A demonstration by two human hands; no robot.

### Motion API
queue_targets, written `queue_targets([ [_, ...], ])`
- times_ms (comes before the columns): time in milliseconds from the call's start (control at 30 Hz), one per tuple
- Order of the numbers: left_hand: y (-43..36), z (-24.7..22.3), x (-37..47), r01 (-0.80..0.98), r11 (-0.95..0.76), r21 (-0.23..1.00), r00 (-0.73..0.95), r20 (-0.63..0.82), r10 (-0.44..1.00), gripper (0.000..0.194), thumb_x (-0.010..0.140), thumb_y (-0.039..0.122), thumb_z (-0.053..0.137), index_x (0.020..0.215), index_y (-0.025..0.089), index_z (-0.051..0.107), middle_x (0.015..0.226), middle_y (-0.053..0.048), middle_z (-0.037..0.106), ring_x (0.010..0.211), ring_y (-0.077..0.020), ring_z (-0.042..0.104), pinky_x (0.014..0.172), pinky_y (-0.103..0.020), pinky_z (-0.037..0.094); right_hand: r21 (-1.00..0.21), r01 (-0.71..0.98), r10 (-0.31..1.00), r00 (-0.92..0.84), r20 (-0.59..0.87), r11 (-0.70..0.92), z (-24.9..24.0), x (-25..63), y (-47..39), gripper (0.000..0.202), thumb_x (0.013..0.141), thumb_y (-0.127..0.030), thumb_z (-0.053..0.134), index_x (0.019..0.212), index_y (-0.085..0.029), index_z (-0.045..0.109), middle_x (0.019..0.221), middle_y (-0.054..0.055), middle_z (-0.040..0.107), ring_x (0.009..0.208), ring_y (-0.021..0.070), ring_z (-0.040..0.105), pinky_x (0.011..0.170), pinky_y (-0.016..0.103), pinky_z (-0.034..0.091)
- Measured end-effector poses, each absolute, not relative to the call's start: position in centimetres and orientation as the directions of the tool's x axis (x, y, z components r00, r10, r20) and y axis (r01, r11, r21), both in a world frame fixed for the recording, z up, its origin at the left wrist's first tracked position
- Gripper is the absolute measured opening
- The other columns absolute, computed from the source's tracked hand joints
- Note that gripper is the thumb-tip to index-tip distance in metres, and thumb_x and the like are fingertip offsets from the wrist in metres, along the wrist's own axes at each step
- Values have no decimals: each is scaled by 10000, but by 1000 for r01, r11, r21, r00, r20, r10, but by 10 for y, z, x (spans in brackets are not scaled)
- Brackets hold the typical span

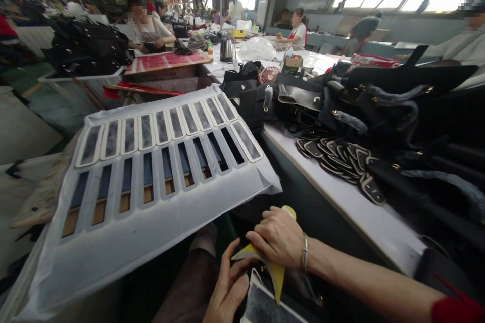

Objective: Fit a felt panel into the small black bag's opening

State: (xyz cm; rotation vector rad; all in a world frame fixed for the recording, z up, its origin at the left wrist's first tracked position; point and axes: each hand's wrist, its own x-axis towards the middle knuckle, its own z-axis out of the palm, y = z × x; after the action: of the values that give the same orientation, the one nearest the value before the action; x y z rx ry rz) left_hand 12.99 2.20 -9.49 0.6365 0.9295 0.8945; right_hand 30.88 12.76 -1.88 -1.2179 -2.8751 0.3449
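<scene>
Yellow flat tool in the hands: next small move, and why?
Probably draw the yellow flat plastic tool across the grey patch piece below it. The right hand presses on the tool, and the left hand steadies its edge over that piece.

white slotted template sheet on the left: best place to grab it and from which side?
Probably the near right corner of the white slotted template sheet, coming from below right. That edge overhangs unsupported, just above the right hand and left hand, which hold a yellow piece. The border there is solid; the slotted middle carries loose grey strips.
</scene>
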Motion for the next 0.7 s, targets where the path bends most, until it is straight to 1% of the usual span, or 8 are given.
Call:
queue_targets([
  [100,20,-96,129,-350,462,815,222,-406,886,960,826,580,646,1519,244,73,1318,-134,620,1183,-285,607,1073,-395,382,-203,590,595,-803,-42,781,-18,296,140,562,1020,-433,337,614,-183,635,595,64,679,577,156,527,630,370,228],
  [167,19,-94,129,-314,443,840,165,-411,897,955,830,572,648,1532,247,89,1376,-140,584,1195,-286,608,1076,-390,401,-199,522,529,-848,-21,829,-20,290,144,555,1006,-443,358,602,-181,635,568,61,667,552,154,512,618,373,218],
  [200,19,-93,130,-300,426,854,135,-404,905,923,833,572,644,1531,241,139,1397,-141,570,1208,-287,602,1074,-383,412,-196,493,501,-866,-14,848,-21,287,146,553,1001,-450,367,596,-183,633,553,57,659,538,154,502,610,374,212],
  [267,18,-90,130,-268,375,887,76,-369,926,814,840,574,631,1494,212,310,1387,-135,587,1227,-290,593,1064,-367,438,-190,446,454,-891,-1,874,-24,284,147,552,992,-464,375,583,-190,625,521,45,639,510,155,480,596,374,204],
  [333,17,-87,130,-226,331,916,31,-333,942,711,835,583,627,1404,181,485,1315,-125,647,1206,-290,610,1043,-357,468,-185,413,422,-907,9,892,-26,283,148,525,983,-462,391,594,-202,630,503,30,626,492,159,464,590,374,207],
  [433,16,-85,129,-118,328,937,-13,-332,943,640,798,598,657,1264,160,647,1178,-110,728,1113,-290,666,988,-337,515,-174,386,394,-919,14,906,-26,282,149,477,965,-443,434,599,-214,639,483,16,612,478,161,446,588,375,211],
  [533,14,-86,126,8,348,937,-25,-348,937,649,778,641,651,1178,132,714,1067,-110,767,1030,-292,700,916,-304,549,-156,385,390,-921,6,910,-21,282,148,479,958,-447,463,582,-208,641,476,20,610,469,157,426,577,378,203],
  [700,11,-85,124,89,333,939,-30,-332,943,728,775,691,627,1171,88,717,1017,-111,774,935,-274,719,821,-252,560,-144,380,382,-924,-14,914,-16,280,147,485,958,-446,467,581,-203,651,474,27,620,458,153,429,567,377,194],
])
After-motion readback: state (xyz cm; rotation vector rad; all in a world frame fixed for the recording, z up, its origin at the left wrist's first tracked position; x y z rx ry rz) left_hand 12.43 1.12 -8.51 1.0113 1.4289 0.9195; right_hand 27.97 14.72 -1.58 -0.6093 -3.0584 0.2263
